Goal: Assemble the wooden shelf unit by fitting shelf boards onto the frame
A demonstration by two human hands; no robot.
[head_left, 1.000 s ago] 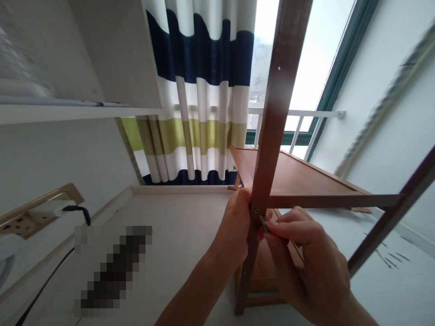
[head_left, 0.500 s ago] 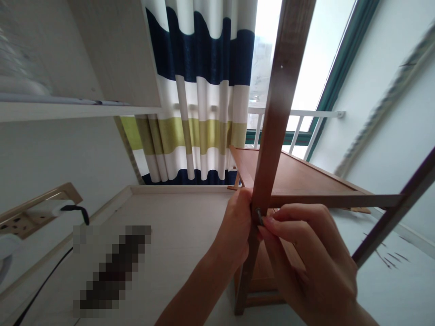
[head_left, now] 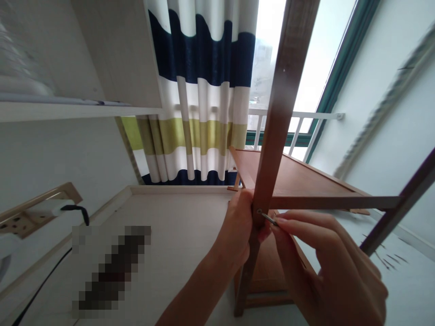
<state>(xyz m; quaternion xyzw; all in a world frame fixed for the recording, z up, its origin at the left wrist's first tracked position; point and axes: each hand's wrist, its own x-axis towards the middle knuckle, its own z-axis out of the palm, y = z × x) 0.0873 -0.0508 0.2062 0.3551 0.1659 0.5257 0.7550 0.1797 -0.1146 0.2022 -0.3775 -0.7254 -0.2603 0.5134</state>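
Observation:
A brown wooden post (head_left: 277, 117) of a shelf-like frame rises in front of me, leaning a little. My left hand (head_left: 238, 222) is wrapped round the post from its left side, with fingertips showing on the far right side. Between thumb and fingers, my right hand (head_left: 319, 258) pinches the end of a thin metal hex key (head_left: 269, 219). The key's other end sits at a bolt head (head_left: 259, 211) in the post, level with a crossbar (head_left: 336, 202). Its shaft points down to the right.
Behind the post lies a wooden shelf panel (head_left: 306, 174). Several slim dark pieces (head_left: 390, 260) are scattered on the floor at right. A power strip (head_left: 37, 210) with a plug and black cable is at left. Striped curtains (head_left: 204, 113) hang by the window.
My right hand has moved to the right, swinging the hex key from nearly straight down to a rightward slant. My left hand keeps its hold on the post.

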